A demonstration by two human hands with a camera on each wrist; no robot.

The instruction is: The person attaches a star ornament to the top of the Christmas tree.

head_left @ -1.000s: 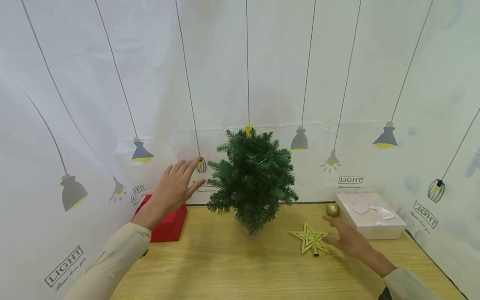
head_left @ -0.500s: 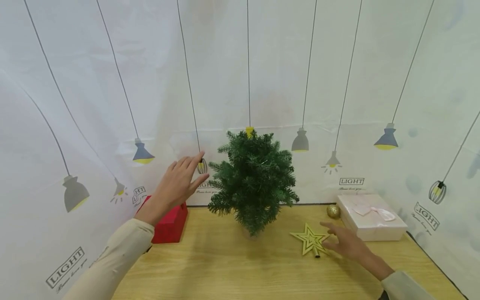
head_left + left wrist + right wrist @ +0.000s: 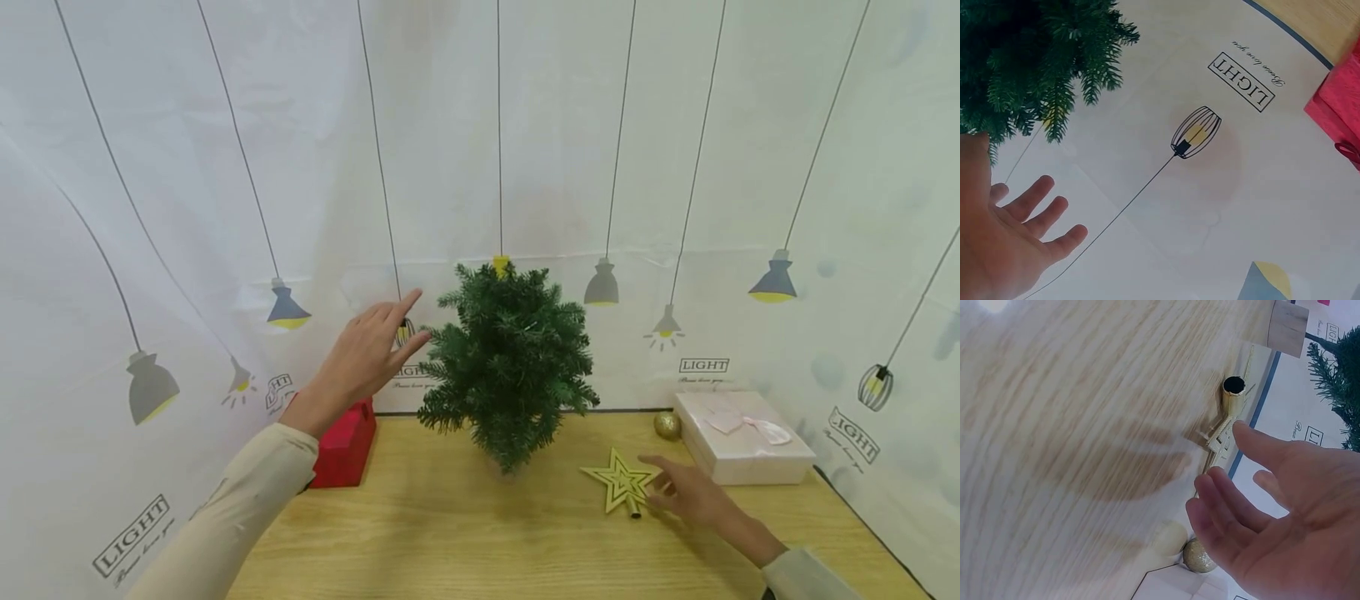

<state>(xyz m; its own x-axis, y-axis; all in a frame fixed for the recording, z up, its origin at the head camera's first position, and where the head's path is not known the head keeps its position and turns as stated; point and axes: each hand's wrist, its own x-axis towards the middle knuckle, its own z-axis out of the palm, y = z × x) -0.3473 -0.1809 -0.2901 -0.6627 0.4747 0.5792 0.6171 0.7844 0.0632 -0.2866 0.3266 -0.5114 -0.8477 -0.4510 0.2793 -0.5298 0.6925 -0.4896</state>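
Observation:
A small green artificial Christmas tree (image 3: 513,358) stands upright at the middle of the table, its base mostly hidden by branches. My left hand (image 3: 363,350) is raised at the tree's left side, thumb and index finger spread, fingertips near the branches; I cannot tell whether they touch. A gold star tree topper (image 3: 621,482) with a short hollow tube lies on the table right of the tree. At its right edge is my right hand (image 3: 693,493), fingers slightly bent. In the right wrist view a gap shows between the thumb and the other fingers (image 3: 1219,506), beside the star.
A gold glitter ball (image 3: 667,425) sits against a pale pink gift box (image 3: 742,437) with a ribbon bow at the back right. Behind my left forearm is a red box (image 3: 348,446). A lamp-printed wall sheet (image 3: 555,167) backs the wooden table (image 3: 450,542).
My left hand has moved right and slightly up, closer to the tree. My right hand has lowered a little at the star, its index finger dropping. Tree and star stay in place.

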